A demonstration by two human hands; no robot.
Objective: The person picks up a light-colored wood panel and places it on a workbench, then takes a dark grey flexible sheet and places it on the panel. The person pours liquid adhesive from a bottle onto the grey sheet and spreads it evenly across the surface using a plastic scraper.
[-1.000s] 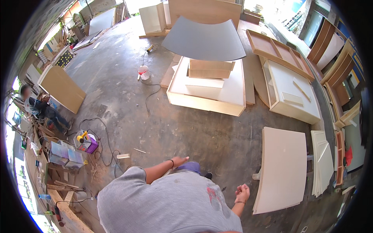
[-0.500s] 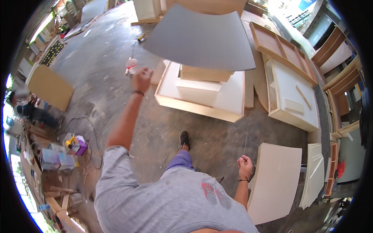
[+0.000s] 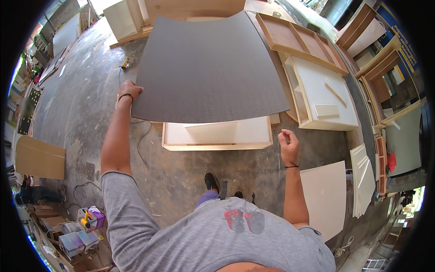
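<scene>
The left hand [image 3: 129,92] grips the left edge of the gray panel [image 3: 208,68], upper centre; the right hand [image 3: 289,146], loosely closed and empty, is not yet on it. Below, centre, the panel overhangs a white-topped box [image 3: 256,131].

Curved panel [image 3: 210,68]: dk gry. Box unit [image 3: 217,148]: wht/lt-wood. Shirt [image 3: 181,238]: gry w/ red + dk-gry print [image 3: 233,221]. Shorts [image 3: 206,198]: purple. Wristbands [image 3: 292,166]: blk.

At ten o'clock, the left hand [image 3: 130,90] touches the edge of a large grey panel [image 3: 210,68] at twelve; the right hand [image 3: 289,145], half curled, is at three. Pale board [image 3: 325,195] at four.
</scene>
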